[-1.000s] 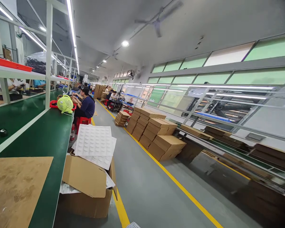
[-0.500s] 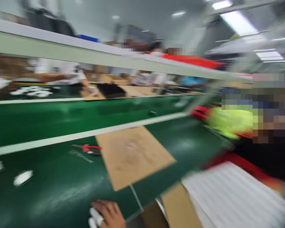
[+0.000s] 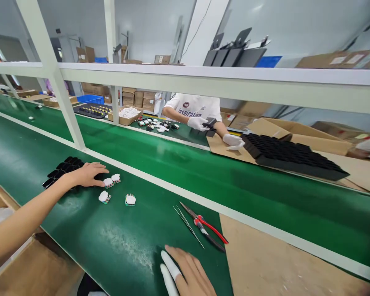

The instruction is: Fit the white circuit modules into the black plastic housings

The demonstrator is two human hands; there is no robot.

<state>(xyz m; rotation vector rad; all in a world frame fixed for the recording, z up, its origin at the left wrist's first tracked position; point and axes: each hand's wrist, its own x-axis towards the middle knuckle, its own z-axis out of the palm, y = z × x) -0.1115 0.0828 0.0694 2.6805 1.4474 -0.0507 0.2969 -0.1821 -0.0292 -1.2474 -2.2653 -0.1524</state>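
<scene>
My left hand reaches over the green work surface with its fingers apart. Its thumb tip is at the edge of a small circuit board with a white round top; whether it touches cannot be told. A similar board lies close by, and two more, a left one and a right one, lie nearer to me. Under and beside my left wrist are several black housings. My right hand, two fingers in white finger cots, rests low with fingers stretched and nothing in it. Beyond it lie tweezers and red-handled pliers.
A cardboard sheet lies at the right. Past the pale divider strip runs a green belt. A gloved co-worker handles black parts beside a black tray. A shelf post stands left; an open carton sits below.
The view has swung left. My left hand, the black housings and the nearby boards now show; the pliers and cardboard appear farther right. My right hand still lies low in view.
</scene>
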